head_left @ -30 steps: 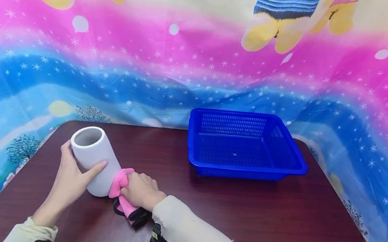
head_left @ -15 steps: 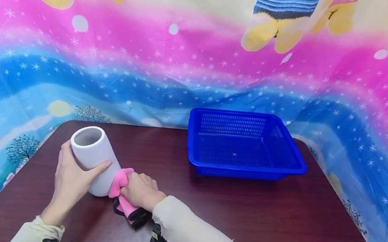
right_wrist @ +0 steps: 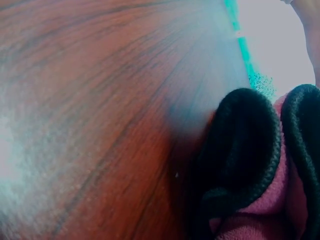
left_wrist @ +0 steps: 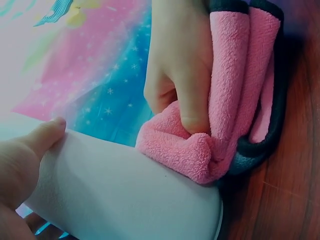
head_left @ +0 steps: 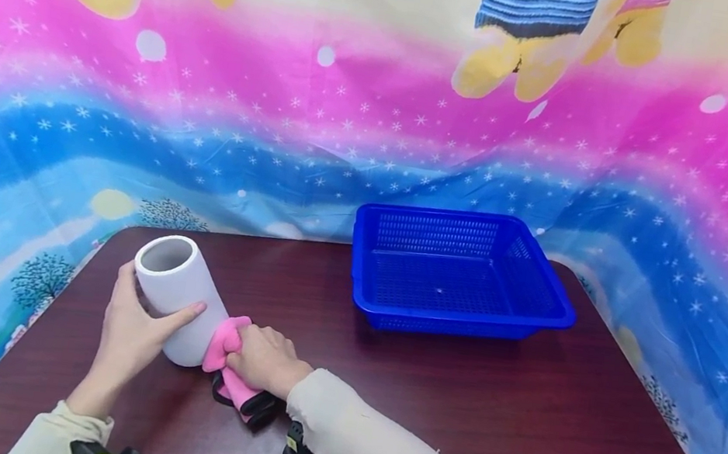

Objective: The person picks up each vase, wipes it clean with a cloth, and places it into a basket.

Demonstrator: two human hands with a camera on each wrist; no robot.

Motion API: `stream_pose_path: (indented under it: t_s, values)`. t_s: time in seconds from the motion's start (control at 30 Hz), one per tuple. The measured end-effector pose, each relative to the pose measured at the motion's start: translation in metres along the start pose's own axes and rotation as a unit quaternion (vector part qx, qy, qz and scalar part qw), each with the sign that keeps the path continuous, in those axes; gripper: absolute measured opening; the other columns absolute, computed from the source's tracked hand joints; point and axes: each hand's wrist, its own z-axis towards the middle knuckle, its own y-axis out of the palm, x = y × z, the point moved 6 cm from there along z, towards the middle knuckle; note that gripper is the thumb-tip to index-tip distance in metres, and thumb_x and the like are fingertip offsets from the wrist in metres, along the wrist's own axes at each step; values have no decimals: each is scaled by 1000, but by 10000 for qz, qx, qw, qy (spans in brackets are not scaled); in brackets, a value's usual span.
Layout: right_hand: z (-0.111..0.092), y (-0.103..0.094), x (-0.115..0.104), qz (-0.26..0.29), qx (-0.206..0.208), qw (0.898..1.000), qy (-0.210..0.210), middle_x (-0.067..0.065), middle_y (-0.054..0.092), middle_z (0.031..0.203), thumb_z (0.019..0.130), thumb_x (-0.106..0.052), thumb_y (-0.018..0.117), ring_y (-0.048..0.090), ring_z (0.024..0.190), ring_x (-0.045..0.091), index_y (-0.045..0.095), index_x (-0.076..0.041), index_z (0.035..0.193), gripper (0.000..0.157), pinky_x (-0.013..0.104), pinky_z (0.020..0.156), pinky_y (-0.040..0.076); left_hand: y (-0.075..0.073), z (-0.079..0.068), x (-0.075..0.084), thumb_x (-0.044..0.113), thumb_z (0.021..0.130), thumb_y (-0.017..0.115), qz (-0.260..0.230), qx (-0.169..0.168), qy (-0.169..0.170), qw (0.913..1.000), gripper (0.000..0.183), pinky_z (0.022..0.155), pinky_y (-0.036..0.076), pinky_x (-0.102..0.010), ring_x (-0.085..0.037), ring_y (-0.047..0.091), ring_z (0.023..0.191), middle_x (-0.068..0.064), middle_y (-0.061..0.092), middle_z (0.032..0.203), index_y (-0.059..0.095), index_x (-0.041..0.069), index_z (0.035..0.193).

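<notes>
A white cylindrical vase (head_left: 185, 310) with an open round mouth leans to the left on the table. My left hand (head_left: 133, 326) grips its side, thumb across the front and fingers behind, mostly hidden. A pink plush cloth (head_left: 225, 343) with black edging is bunched against the vase's lower right side. My right hand (head_left: 267, 358) holds this cloth, fingertips pressing it to the vase wall; in the left wrist view a finger of the right hand (left_wrist: 187, 75) digs into the folds. Folded black edges of the cloth (right_wrist: 245, 150) fill the right wrist view's lower right.
A blue plastic basket (head_left: 463, 320) with mesh walls stands toward the back right of the dark wooden table (head_left: 484, 417). A colourful printed curtain (head_left: 321, 134) hangs behind and along both sides of the table.
The left forearm shifts slightly, first right and then back left. The vase, the cloth and the right hand stay almost where they were.
</notes>
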Motion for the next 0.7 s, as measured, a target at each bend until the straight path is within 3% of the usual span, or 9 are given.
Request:
stream_pose_path:
  t_s: [0.13,0.27,0.5,0.7]
  values:
    - [0,1,1,-7,-6,10000,-3,-6,67,79,88,-38,69,61,70,12,59,-24,87,18,31,59,48,1,2,-3,24,76,90,27,-138,-88,9999,97,88,43,-27,-14,50,114,-8,53,138,31,14,153]
    - [1,0,1,-20,7,10000,-2,-6,67,79,88,-38,70,62,71,12,59,-24,86,18,31,59,48,1,5,-5,22,76,90,-103,-282,61,9995,95,83,41,-16,-1,47,106,-6,54,134,33,13,151]
    - [1,1,2,-64,18,10000,24,-5,69,82,87,-39,70,63,73,13,60,-25,87,18,31,60,49,1,12,-7,18,78,88,-268,-567,450,9970,90,79,44,-11,2,49,103,1,51,130,35,11,150]
    - [2,2,3,-69,54,10000,24,-6,69,84,87,-39,71,64,74,12,61,-25,91,18,31,61,49,0,18,-8,20,79,87,-199,-805,613,9947,89,79,46,-13,3,48,104,-4,51,132,35,11,151]
